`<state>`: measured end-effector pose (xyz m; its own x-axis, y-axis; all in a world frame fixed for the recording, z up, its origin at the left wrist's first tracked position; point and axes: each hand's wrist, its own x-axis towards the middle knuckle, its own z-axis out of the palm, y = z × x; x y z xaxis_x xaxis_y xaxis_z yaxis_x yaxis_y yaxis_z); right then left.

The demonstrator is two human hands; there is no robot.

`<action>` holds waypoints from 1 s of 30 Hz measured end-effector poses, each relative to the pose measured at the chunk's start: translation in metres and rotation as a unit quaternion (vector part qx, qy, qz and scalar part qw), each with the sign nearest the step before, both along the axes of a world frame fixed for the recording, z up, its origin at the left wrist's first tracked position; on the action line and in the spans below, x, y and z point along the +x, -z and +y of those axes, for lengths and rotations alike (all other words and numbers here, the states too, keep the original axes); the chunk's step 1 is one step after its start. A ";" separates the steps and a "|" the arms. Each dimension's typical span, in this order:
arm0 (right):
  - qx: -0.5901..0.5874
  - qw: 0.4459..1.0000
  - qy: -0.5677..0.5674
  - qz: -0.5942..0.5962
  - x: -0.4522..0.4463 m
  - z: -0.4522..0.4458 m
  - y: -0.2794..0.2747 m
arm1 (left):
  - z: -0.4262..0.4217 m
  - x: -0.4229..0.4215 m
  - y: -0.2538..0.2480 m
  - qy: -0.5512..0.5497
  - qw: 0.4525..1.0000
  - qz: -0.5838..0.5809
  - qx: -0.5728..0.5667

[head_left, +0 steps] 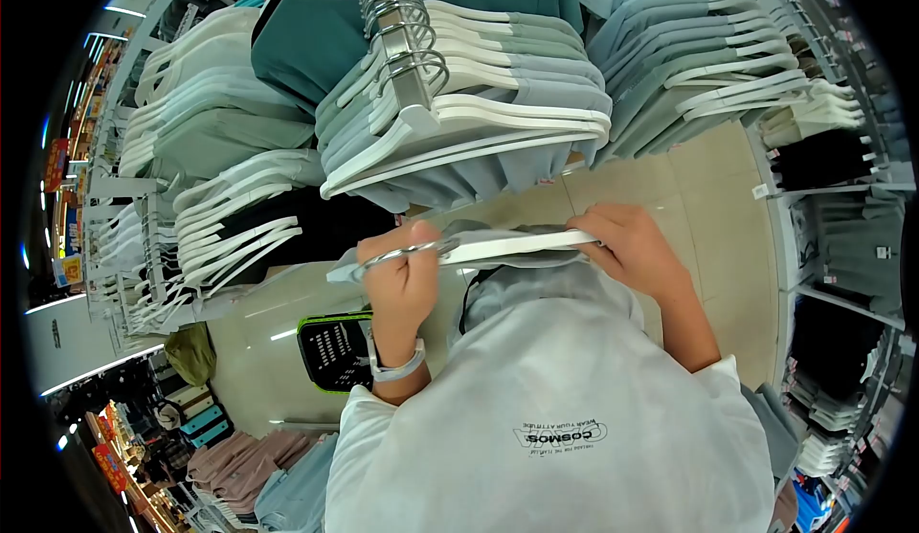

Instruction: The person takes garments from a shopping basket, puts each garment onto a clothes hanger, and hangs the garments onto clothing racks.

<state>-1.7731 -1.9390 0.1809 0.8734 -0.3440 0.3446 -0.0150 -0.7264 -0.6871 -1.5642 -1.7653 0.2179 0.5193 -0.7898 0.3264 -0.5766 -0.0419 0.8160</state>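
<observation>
Gripping white hanger (493,249) — left hand (397,275) at hook (446,245) | right hand (627,246) at one end — grey garment (538,261) between them

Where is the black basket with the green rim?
In the head view, left of centre: the basket sits on the floor, just left of the wristband.

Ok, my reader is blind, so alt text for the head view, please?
A person's left hand and right hand hold a white hanger with a grey garment, the left near its hook. Ahead, clothes hang on a rack; a black basket is on the floor.
</observation>
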 end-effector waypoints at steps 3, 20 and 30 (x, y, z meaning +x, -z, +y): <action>0.017 0.999 0.035 0.008 -0.005 -0.003 0.007 | 0.003 0.002 0.019 0.033 0.999 -0.006 -0.004; 0.041 0.993 0.014 0.112 -0.017 -0.013 -0.018 | -0.004 -0.005 0.033 -0.007 0.999 0.026 0.023; 0.090 0.985 0.123 0.083 -0.030 -0.023 -0.005 | -0.003 0.026 0.041 -0.008 0.996 -0.054 0.064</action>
